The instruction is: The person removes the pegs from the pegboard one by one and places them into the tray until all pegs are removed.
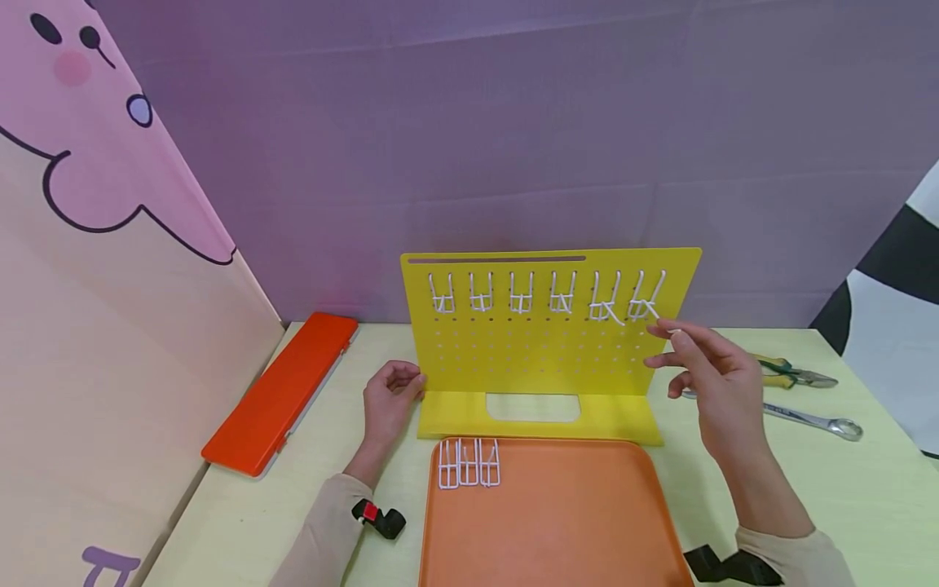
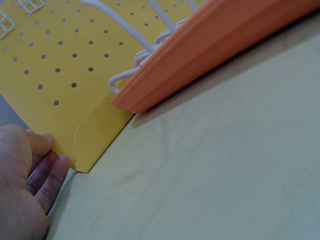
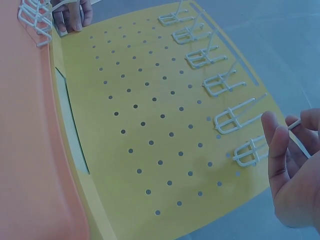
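Observation:
A yellow pegboard (image 1: 528, 350) stands upright on its base, with several white wire hooks (image 1: 521, 293) in a row along its upper part. My left hand (image 1: 392, 399) grips the board's lower left edge, and in the left wrist view its thumb (image 2: 42, 142) lies against the board. Right of the board, my raised right hand (image 1: 715, 379) pinches a white wire hook (image 3: 299, 142), mostly hidden by the fingers. The rightmost mounted hook (image 3: 250, 151) is close to these fingers. Three more white hooks (image 1: 469, 463) lie on the orange tray (image 1: 557, 522) in front.
A red-orange case (image 1: 282, 395) lies on the table at the left. Green-and-yellow-handled pliers (image 1: 800, 375) and a wrench (image 1: 814, 420) are at the right, partly behind my right hand. A purple cloth backdrop (image 1: 528, 147) rises behind the board.

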Tool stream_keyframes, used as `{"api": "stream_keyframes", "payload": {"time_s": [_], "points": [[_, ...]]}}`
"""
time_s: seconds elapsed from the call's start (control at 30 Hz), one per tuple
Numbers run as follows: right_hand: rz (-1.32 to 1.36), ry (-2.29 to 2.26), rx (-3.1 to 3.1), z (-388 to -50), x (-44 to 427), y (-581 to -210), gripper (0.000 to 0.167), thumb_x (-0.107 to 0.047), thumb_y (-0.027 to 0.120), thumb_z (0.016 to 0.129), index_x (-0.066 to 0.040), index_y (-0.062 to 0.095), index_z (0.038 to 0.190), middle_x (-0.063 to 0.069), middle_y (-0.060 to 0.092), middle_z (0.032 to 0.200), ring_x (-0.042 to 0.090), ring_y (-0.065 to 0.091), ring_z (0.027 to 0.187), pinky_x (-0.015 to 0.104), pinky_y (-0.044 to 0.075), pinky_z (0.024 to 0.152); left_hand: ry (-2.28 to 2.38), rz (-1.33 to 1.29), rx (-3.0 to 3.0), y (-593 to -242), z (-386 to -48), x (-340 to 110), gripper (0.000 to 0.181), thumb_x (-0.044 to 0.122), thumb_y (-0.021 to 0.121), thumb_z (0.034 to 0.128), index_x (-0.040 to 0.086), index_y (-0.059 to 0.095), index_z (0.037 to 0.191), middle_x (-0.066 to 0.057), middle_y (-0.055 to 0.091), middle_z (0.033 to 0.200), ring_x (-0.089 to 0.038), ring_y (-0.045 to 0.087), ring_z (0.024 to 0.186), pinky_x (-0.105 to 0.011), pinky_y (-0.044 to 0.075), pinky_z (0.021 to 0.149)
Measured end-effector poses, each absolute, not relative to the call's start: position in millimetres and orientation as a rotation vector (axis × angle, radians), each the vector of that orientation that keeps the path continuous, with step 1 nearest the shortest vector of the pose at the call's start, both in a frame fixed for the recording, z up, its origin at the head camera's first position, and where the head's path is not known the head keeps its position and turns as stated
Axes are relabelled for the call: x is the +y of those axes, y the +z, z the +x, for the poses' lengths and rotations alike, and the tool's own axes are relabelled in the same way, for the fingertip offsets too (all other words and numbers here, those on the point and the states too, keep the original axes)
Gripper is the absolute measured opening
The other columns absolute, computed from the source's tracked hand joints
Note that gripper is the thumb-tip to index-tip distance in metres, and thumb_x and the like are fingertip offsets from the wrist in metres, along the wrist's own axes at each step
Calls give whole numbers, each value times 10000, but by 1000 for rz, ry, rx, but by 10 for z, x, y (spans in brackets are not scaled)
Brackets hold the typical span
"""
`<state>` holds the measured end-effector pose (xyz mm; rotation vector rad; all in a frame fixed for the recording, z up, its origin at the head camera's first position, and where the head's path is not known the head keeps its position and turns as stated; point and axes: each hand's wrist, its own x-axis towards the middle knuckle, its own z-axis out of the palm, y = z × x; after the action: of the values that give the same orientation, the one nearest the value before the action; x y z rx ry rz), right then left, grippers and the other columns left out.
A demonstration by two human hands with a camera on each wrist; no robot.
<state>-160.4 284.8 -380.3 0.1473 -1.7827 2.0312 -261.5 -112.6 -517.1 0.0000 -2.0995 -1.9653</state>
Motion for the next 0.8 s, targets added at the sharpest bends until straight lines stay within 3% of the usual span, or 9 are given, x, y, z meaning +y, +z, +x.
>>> {"api": "stream_keyframes", "payload": {"time_s": [0.8], "points": [[181, 2002, -1785, -1546, 2817, -3767, 261, -53, 640, 1121, 79, 742, 1322, -1, 834, 1179, 123, 823, 922, 216, 584, 532, -1973, -14, -2084, -5177, -2618, -1126, 145, -50, 806, 986, -64, 722, 1103, -211, 736, 1004, -209, 679, 846, -198, 637, 710]]}}
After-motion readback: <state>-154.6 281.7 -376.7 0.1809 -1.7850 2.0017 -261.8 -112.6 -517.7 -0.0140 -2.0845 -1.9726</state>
